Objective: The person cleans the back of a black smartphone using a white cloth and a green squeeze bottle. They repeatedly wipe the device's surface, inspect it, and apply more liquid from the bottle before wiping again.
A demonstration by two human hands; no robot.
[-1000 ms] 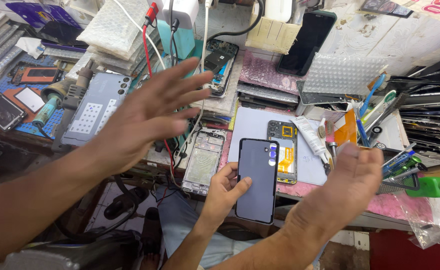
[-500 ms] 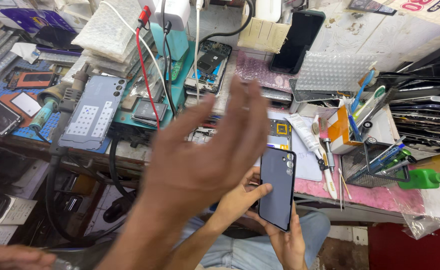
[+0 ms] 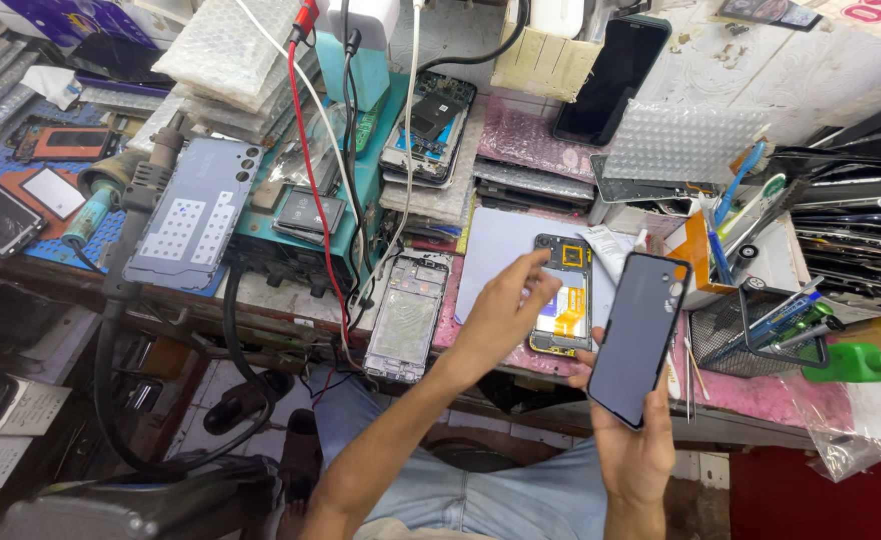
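Observation:
My right hand (image 3: 635,450) grips a dark phone (image 3: 640,335) by its lower end, back side up, camera holes at its top right, held above my lap in front of the bench edge. My left hand (image 3: 505,310) reaches forward over the bench edge, fingers apart. Its fingertips touch the top of an opened phone (image 3: 563,300) with a yellow-and-black interior, which lies flat on a pale mat (image 3: 500,245). It holds nothing.
A bare phone frame (image 3: 405,315) lies left of the opened phone. A grey back panel (image 3: 195,210) and a teal bench unit (image 3: 360,150) with red and white cables stand further left. To the right are a mesh holder (image 3: 750,320) with tools and a green bottle (image 3: 850,362).
Two large hands close to the camera, from another person, have left the view. My left hand has let go of the dark phone and reached to the opened phone.

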